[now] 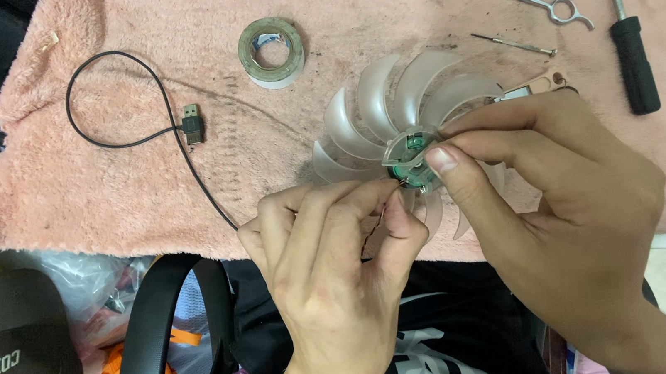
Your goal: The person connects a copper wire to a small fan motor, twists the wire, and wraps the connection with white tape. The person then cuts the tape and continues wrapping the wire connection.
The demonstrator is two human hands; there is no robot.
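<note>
Pinching clear fan impeller point(391, 109) hub between right hand point(556, 203) thumb and forefinger; left hand point(332, 250) fingertips pressed together just left, over pink towel point(99, 188).

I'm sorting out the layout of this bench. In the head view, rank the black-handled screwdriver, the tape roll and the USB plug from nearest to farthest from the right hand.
1. Black-handled screwdriver: just up and right of the right hand, on the towel.
2. Tape roll: up and left, beyond the fan.
3. USB plug: farthest, far left on the towel.
</note>
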